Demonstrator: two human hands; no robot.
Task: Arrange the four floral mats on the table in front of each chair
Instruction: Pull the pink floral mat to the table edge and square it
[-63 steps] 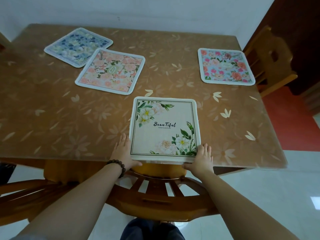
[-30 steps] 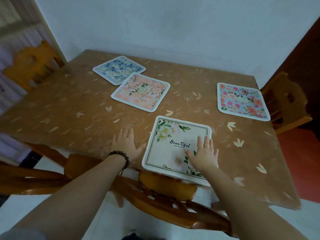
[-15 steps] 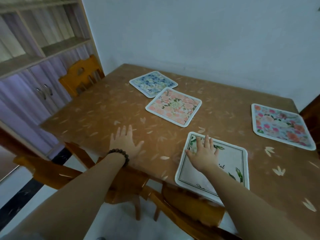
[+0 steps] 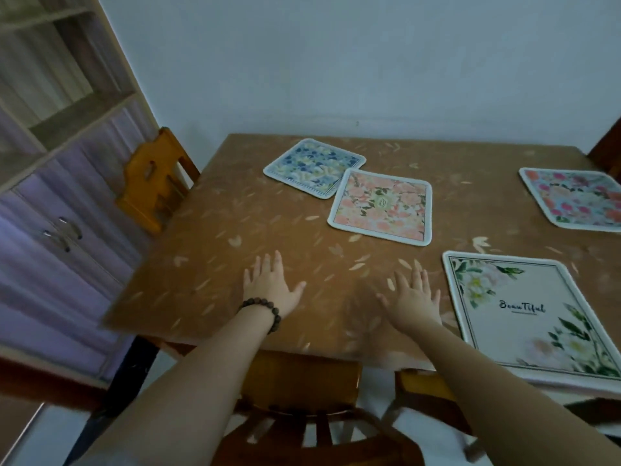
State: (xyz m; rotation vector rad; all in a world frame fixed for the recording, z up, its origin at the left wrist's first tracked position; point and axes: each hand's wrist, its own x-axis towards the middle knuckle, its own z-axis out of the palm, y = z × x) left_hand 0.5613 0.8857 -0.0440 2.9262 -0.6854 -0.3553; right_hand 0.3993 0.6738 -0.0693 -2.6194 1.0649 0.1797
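Observation:
Four floral mats lie on the brown table [image 4: 218, 250]. The white "Beautiful" mat [image 4: 524, 314] sits at the near right edge. A peach mat [image 4: 383, 206] lies in the middle, its corner touching a blue mat [image 4: 314, 166] behind it. A pink-and-blue mat [image 4: 578, 200] is at the far right. My left hand [image 4: 268, 287], with a bead bracelet on the wrist, rests flat on bare table with fingers spread. My right hand [image 4: 411, 297] is also flat and empty, just left of the white mat.
A wooden chair [image 4: 153, 179] stands at the table's left side, before a shelf unit with purple doors [image 4: 64, 230]. Another chair back [image 4: 302, 425] is directly below me at the near edge. The far edge of the table meets a white wall.
The view has swung left. My right hand has come off the white mat and now lies on bare table left of it. My left hand stays flat on the table.

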